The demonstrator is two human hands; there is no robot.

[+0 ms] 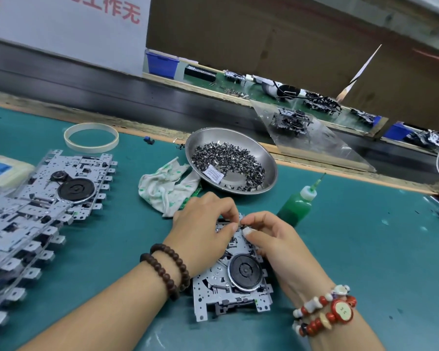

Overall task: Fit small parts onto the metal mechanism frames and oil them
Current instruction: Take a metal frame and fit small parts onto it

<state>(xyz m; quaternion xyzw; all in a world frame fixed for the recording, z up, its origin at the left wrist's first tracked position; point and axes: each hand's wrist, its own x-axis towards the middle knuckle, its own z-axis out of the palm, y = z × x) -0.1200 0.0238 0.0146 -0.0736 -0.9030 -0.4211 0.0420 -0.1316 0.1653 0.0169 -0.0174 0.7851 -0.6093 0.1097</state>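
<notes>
A metal mechanism frame (228,290) with a black round wheel lies on the green mat in front of me. My left hand (203,229) rests on its far end, fingers curled onto the frame's top edge. My right hand (271,236) pinches a small dark part (243,226) at the same spot, thumb and fingertips together. Both hands meet over the frame's far end and hide the part's seat. A steel bowl (269,158) holding several small dark parts stands beyond the hands. A green oil bottle (295,205) with a needle tip stands to the right of the frame.
A stack of several metal frames (48,198) fans across the left of the mat. A white-green rag (166,184) lies beside the bowl, a tape ring (69,143) farther left. A conveyor with more mechanisms (292,121) runs behind the bench.
</notes>
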